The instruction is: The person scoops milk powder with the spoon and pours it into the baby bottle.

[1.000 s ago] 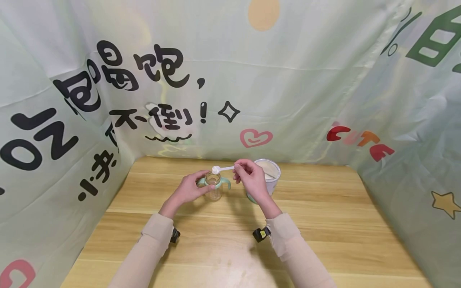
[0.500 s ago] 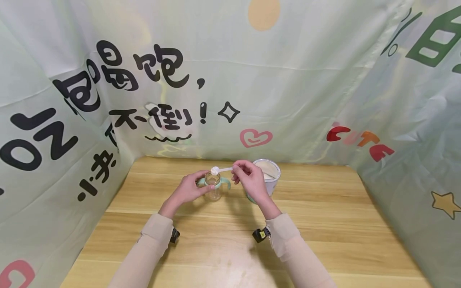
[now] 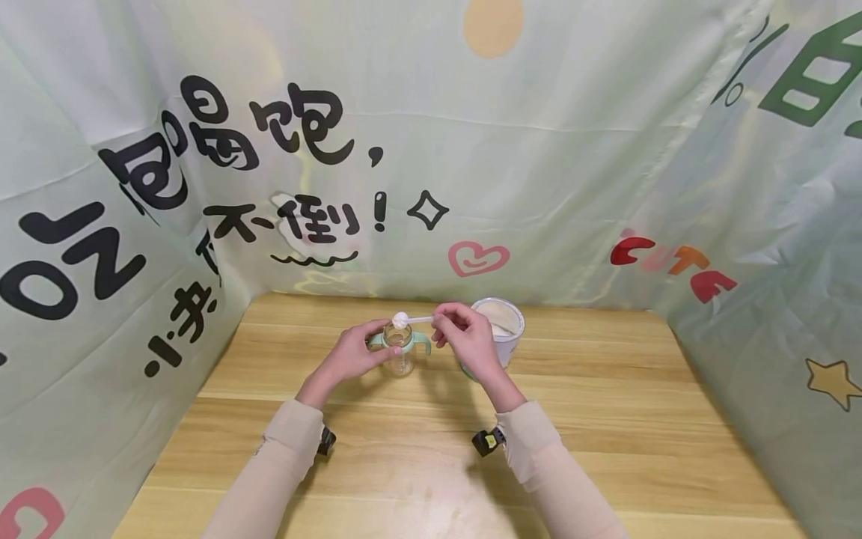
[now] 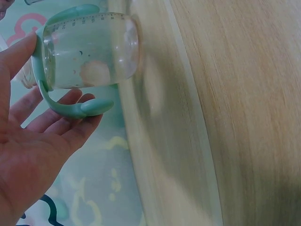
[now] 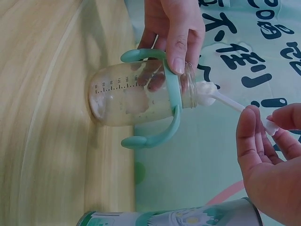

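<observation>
My left hand (image 3: 353, 352) holds a clear baby bottle (image 3: 402, 364) by its mint-green handle collar (image 5: 172, 87), thumb at the front. The bottle stands upright, uncapped, its base right at the table; measuring marks run up its side. My right hand (image 3: 469, 338) pinches the thin handle of a white scoop (image 5: 230, 102) between thumb and fingers. Heaped white powder (image 5: 207, 90) fills the scoop bowl, which is right at the bottle's mouth. Behind my right hand stands an open can of milk powder (image 3: 509, 346), partly covered by that hand in the head view.
The wooden table (image 3: 606, 419) carries the bottle and the can. Pale printed cloth (image 3: 559, 187) hangs along its back and both sides. A small black camera is strapped to each wrist.
The right hand has shifted slightly left and down, bringing the scoop from above the bottle's rim to its mouth. The left hand and bottle have stayed in place.
</observation>
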### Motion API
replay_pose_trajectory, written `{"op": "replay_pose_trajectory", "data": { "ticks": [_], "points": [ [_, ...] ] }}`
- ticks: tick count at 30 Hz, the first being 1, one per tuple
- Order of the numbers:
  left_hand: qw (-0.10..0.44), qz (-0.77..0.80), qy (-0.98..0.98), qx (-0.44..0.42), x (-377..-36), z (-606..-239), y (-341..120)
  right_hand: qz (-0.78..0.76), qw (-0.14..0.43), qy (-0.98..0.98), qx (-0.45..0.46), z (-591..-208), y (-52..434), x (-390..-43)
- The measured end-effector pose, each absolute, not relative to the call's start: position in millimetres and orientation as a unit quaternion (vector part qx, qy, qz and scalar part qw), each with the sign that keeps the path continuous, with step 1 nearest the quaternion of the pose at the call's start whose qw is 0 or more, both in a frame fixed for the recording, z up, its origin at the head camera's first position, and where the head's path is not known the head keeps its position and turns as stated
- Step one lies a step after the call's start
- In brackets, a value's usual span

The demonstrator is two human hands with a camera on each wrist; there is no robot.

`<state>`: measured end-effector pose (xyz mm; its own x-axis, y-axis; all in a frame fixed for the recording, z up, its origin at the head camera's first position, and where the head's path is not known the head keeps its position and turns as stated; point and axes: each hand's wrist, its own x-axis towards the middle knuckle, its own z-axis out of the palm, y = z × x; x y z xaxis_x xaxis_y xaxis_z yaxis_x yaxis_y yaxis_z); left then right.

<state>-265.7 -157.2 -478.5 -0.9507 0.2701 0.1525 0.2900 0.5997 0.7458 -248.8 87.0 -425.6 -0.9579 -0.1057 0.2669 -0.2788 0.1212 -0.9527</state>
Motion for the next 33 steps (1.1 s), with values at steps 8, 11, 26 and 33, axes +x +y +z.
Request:
{"op": "replay_pose_trajectory", "data": {
  "ticks": [8, 11, 26, 33],
  "points": [
    [0.015, -0.422, -0.892, -0.160, -266.3, -479.3, -157.3, 0.651, 0.069, -0.744, 0.134, -427.5, 86.8, -248.9],
    [0.010, -0.421, -0.894, -0.155, -266.3, -479.5, -157.2, 0.651, 0.070, -0.743, 0.137, -429.3, 87.0, -249.4],
    [0.007, -0.421, -0.894, -0.154, -266.4, -478.4, -157.4, 0.646, 0.082, -0.746, 0.136, -431.1, 87.0, -249.6],
    [0.005, -0.421, -0.894, -0.155, -266.8, -480.0, -157.3, 0.642, 0.088, -0.750, 0.137, -430.9, 86.9, -249.3]
  ]
}}
